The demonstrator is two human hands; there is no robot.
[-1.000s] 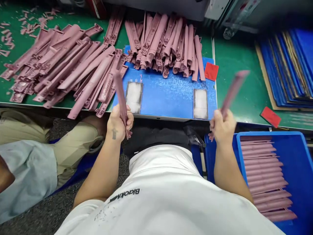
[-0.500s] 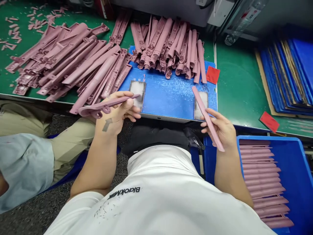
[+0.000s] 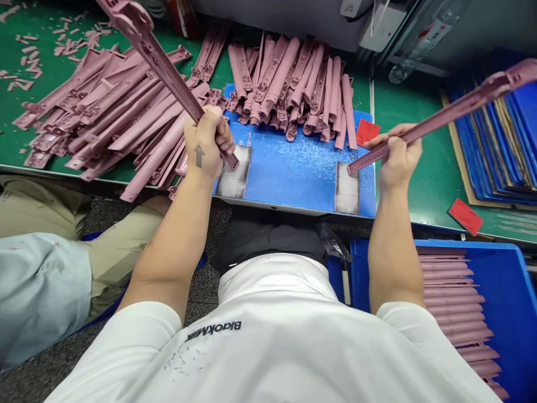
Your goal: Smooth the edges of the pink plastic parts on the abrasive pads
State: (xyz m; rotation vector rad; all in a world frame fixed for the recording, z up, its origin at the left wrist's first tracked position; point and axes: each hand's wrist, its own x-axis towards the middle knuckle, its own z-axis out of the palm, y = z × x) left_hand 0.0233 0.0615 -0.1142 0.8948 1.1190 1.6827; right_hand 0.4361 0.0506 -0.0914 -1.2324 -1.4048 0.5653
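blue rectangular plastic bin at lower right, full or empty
Partly full: a row of long pink plastic pieces lies inside the blue bin, whose blue interior shows beside them.

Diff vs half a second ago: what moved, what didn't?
The left hand moved forward, swinging the wide end of its long pink plastic strip from near left to far left. The right hand moved forward and slightly right; its matching pink plastic strip now slants far right instead of far left. Neither was let go. The heaped pink parts and blue plastic bin stayed put.
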